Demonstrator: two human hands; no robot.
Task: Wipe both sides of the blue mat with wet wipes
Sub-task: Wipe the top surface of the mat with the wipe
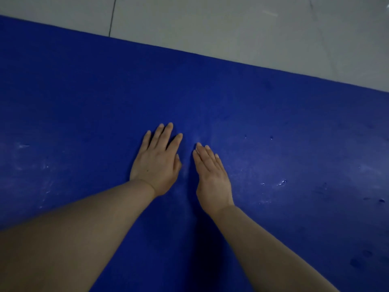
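Observation:
The blue mat [273, 114] lies flat and fills most of the head view, with pale smudges and small scuffs on its left and right parts. My left hand [156, 162] rests palm down on the mat near the middle, its fingers straight and slightly spread. Close beside it, my right hand [211, 175] rests on the mat with straight fingers held together and the hand tilted onto its edge. Neither hand holds anything. No wet wipe is in view.
A light grey tiled floor [242, 28] runs along the mat's far edge at the top, with a dark tile seam [112, 17] at the upper left. The mat continues past the left, right and near edges of the view.

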